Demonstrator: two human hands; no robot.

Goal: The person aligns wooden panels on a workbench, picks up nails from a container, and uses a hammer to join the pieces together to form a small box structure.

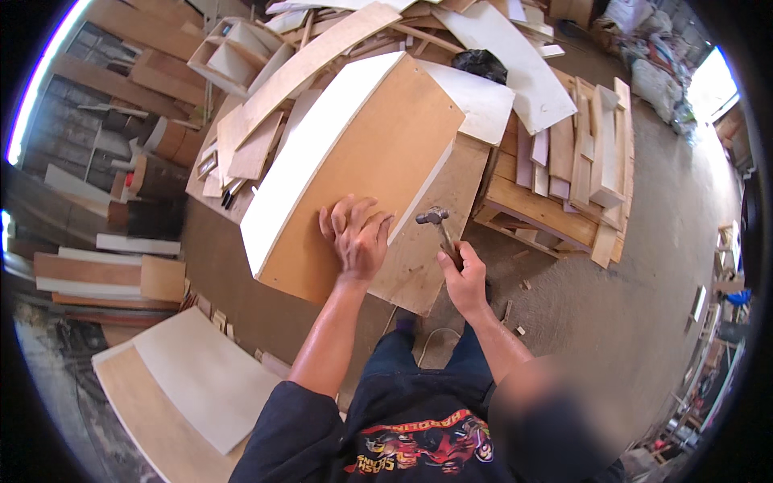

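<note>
While the left hand (360, 241) rests on its brown face, fingers bent and apart, one long box-shaped wooden piece (382, 145) lies on a plywood worktop (415, 270), its white side running along the left and its inside hidden. Whether that hand's thumb and finger pinch anything small, I cannot tell. The right hand (465, 282) is wrapped around the handle of one metal-headed hammer (443, 230), held upright near the right edge of the wooden piece.

Beyond, one black plastic bag (481, 66) sits on pale boards, its contents impossible to make out. At the upper left, one open wooden box (235, 60) stands tilted, a divider splitting its inside. To the right, one low wooden table (531, 211) bears loose boards (562, 153), too overlapped for a sure count. Farther off are several bulging sacks (654, 87), contents unclear. At the lower left is one large white-and-tan panel (197, 374).
</note>
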